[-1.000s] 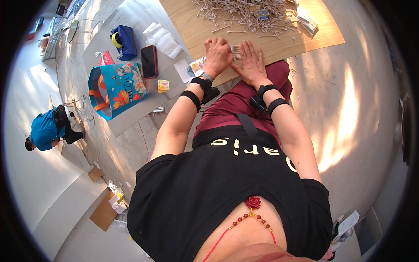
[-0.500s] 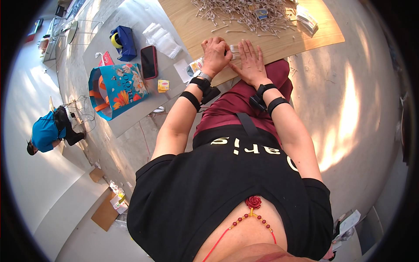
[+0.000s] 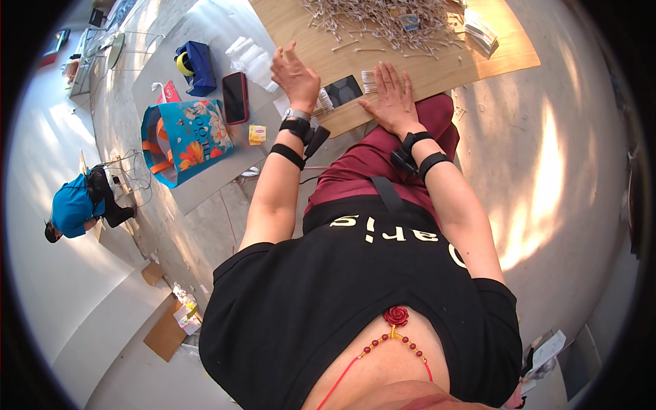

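Observation:
My right hand [image 3: 392,97] lies flat on the wooden tabletop, fingers spread, partly over a row of cotton swabs [image 3: 370,81] whose tips show beside its index finger. My left hand [image 3: 296,76] is lifted off to the left with its fingers apart and nothing visible in it; its far side is hidden. Between my hands lies a flat dark rectangular piece [image 3: 344,91], with more swabs [image 3: 323,103] lined up at its left end, partly behind my left wrist. Small clear plastic bags [image 3: 250,61] are just left of my left hand.
A large heap of loose cotton swabs [image 3: 383,20] covers the far tabletop, with a packet of swabs [image 3: 480,33] at its right. To the left are a phone [image 3: 235,98], a blue tape dispenser [image 3: 197,67], a floral gift bag [image 3: 188,142] and a small yellow packet [image 3: 257,134]. A person [image 3: 78,201] sits far left.
My left hand has moved left and away from my right hand, its fingers opening out. The dark rectangular piece and swabs beneath are uncovered. My right hand has stayed in place.

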`<state>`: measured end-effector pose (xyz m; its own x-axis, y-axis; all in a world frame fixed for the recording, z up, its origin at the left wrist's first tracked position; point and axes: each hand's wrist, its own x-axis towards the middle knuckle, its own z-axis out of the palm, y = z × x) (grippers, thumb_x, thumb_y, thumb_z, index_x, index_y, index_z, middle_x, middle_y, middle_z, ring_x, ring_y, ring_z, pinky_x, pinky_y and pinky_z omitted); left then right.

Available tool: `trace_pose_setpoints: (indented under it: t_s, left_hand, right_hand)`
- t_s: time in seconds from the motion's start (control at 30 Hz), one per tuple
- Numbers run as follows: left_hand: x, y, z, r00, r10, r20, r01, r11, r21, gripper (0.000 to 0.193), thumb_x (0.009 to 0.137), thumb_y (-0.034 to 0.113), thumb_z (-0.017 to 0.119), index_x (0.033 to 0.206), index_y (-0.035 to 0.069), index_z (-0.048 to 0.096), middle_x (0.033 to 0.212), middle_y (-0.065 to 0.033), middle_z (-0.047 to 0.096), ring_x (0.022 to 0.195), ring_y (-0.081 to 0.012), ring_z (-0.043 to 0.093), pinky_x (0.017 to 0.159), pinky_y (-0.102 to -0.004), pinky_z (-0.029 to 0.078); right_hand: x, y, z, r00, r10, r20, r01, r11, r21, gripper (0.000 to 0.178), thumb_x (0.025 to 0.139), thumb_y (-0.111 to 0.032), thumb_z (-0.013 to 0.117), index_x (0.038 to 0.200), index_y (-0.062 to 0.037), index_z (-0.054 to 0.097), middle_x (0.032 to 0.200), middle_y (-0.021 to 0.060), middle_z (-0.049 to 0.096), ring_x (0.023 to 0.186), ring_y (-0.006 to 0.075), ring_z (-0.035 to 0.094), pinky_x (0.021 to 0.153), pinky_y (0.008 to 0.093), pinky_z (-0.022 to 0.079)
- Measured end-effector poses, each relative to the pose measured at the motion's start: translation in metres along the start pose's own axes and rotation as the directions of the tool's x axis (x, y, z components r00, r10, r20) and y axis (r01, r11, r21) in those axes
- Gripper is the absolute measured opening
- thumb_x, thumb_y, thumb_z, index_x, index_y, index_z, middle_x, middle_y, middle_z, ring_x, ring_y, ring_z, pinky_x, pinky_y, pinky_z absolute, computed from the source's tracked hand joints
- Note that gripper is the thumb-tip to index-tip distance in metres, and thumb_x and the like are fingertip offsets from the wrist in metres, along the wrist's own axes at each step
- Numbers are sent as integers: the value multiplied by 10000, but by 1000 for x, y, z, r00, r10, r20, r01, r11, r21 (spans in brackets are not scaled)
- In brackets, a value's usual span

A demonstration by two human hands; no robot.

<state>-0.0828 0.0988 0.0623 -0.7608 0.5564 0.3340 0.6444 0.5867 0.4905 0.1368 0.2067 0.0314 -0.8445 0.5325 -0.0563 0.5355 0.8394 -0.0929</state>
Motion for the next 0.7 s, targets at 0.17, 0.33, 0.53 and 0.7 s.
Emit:
trace_pose_setpoints:
  t_s: [0.17,0.33,0.53,0.7]
  left_hand:
    - [-35,24,21,881,390,266,-361,920,-153,951,798,263,753,1636,71,348,1696,-210,318,1594,-376,247,1238,-592,186]
    - [-52,38,34,806,392,444,-344,920,-188,910,806,403,775,1575,55,437,1706,-194,317,1628,-324,196,1265,-588,111]
    - [-45,38,39,808,375,455,-317,927,-202,795,762,410,851,1447,94,599,1644,-185,426,1594,-328,279,1262,-594,114]
    - [-45,38,38,819,382,428,-308,922,-233,683,790,357,851,1391,111,640,1610,-169,480,1570,-330,330,1262,-587,123]
  right_hand:
    - [-1,2,4,999,-12,-49,17,995,102,942,1031,-698,394,1702,-78,164,1787,77,127,1657,218,6,1320,522,-49]
    - [0,1,2,1000,-8,-3,8,1000,-15,893,1009,-569,487,1699,-87,189,1780,86,152,1656,238,47,1325,530,-15]
    - [-1,3,3,1000,-9,-25,9,999,35,922,996,-604,512,1699,-99,191,1778,85,159,1654,268,53,1329,526,3]
    - [-1,4,7,999,-9,-40,10,999,41,949,992,-644,507,1699,-99,187,1779,85,155,1654,276,44,1328,525,0]
